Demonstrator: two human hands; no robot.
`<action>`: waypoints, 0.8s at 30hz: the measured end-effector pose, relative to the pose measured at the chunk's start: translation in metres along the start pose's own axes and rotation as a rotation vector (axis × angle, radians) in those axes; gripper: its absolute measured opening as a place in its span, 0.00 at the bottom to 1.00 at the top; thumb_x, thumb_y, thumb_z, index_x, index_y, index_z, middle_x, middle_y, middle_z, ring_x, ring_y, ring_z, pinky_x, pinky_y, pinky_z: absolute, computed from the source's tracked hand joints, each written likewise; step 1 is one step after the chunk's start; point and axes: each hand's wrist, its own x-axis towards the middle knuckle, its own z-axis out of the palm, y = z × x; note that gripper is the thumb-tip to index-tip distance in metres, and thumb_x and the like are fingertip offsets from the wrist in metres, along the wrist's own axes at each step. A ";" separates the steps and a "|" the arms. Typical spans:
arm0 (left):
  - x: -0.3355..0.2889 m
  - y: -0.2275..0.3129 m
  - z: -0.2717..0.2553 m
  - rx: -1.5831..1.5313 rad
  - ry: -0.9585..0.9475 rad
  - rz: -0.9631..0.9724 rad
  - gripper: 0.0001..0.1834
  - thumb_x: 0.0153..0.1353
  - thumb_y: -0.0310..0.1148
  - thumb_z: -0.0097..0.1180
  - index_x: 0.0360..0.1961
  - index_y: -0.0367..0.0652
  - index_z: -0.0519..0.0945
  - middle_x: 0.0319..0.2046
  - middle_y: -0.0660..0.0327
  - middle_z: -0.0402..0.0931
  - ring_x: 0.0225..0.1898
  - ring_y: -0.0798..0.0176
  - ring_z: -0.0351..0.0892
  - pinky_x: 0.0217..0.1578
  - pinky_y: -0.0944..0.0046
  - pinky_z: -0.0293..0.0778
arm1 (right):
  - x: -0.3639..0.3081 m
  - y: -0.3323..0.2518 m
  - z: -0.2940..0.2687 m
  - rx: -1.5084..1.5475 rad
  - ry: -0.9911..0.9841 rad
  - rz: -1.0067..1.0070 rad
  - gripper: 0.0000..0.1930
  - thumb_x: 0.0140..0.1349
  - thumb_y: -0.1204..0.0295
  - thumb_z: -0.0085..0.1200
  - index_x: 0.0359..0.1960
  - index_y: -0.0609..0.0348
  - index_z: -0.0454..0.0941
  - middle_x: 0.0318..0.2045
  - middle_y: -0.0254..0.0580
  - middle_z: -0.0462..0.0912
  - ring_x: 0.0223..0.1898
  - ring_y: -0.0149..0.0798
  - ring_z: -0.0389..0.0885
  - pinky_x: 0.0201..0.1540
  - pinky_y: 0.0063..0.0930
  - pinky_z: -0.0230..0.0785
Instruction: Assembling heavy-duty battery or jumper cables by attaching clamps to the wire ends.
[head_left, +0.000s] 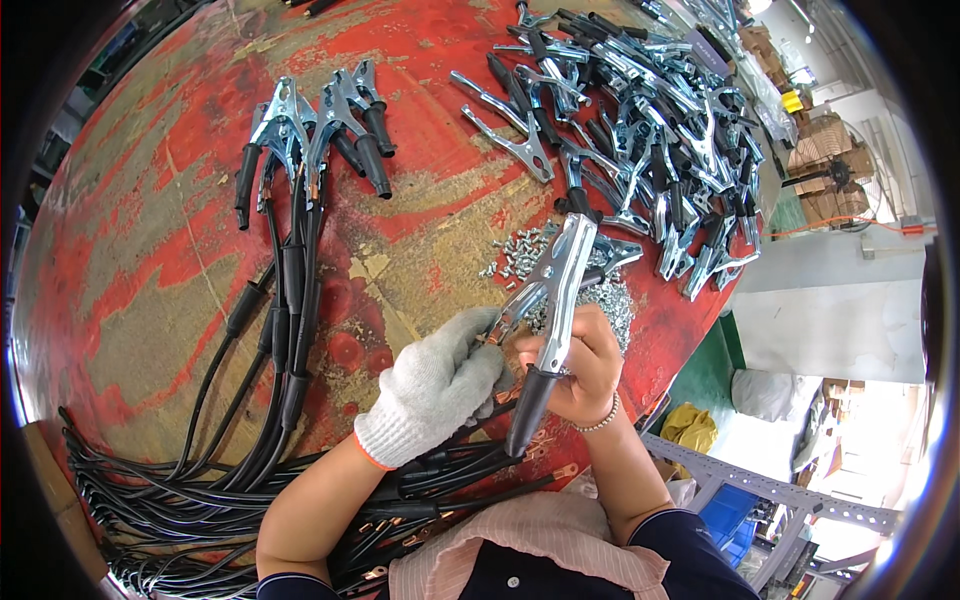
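Note:
My left hand (435, 378), in a white knit glove, is closed on the lower arm of a silver battery clamp (563, 285) and on a bit of copper (489, 340), apparently a cable lug, lying against it. The clamp's jaws point away from me, and its black-sleeved handle (531, 412) slants toward me. My bare right hand (592, 372), a beaded bracelet at the wrist, has its fingers curled behind the metal arm. Its fingertips press together close to the copper; whatever they pinch is hidden by the clamp.
Loose screws (610, 298) lie just beyond my hands. A heap of battery clamps (650, 130) covers the far right of the worn red table (400, 220). At left are clamps joined to black cables (290, 300). More cables with copper lugs (200, 490) stretch along the near edge.

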 end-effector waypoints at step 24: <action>-0.001 0.007 0.006 0.105 0.049 -0.022 0.19 0.68 0.29 0.48 0.58 0.35 0.71 0.29 0.65 0.78 0.26 0.76 0.75 0.26 0.73 0.72 | 0.004 0.001 -0.013 -0.053 -0.048 -0.021 0.10 0.41 0.73 0.69 0.28 0.55 0.84 0.25 0.36 0.74 0.26 0.42 0.73 0.27 0.33 0.65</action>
